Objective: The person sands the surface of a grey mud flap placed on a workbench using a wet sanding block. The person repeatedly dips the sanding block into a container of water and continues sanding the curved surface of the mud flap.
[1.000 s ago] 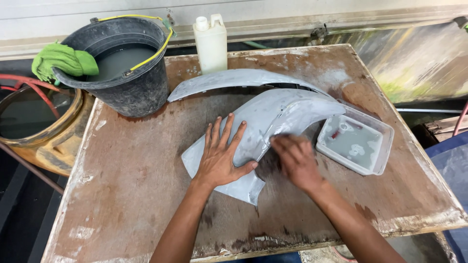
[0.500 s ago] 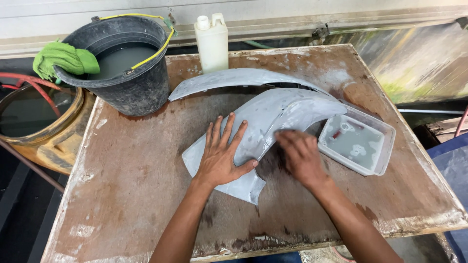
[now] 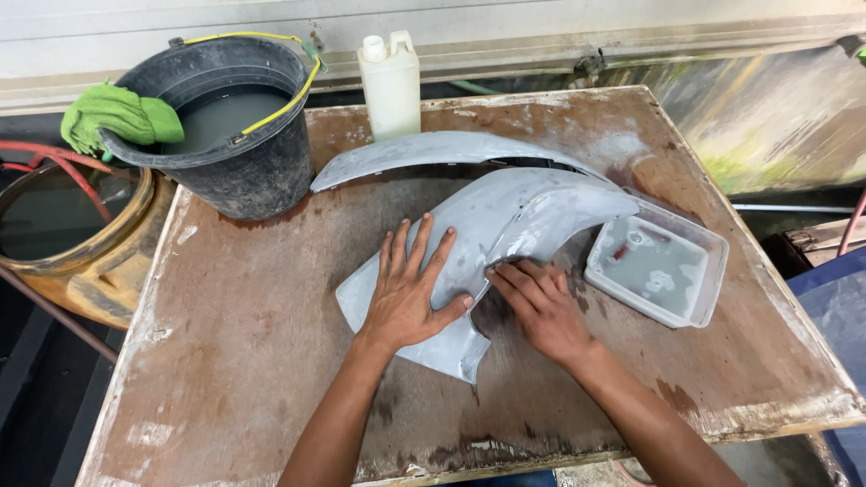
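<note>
**Two Hands on a Grey Curved Panel**

Pressing down on the grey curved panel [image 3: 505, 234], the left hand [image 3: 406, 293] lay flat with its fingers spread wide across the lower end of the piece, palm on the surface and thumb pointing toward the other hand. The right hand [image 3: 541, 307] rested just beside it, fingers close together and stretched flat against the panel's inner edge; whether anything was tucked under those fingers could not be told. The panel sat near the middle of the worn wooden table [image 3: 244, 343], arching from its broad lower end under the left hand up toward the right. A second, slimmer grey panel [image 3: 424, 153] lay just behind it. A shallow clear tray [image 3: 713, 271] holding cloudy water stood just beside the right end of the curved panel. At the table's far left corner stood a black bucket [image 3: 244, 176] of murky water with a green cloth [image 3: 117, 117] draped over its rim, and a white plastic jug [image 3: 391, 86] stood at the far edge next to it.
</note>
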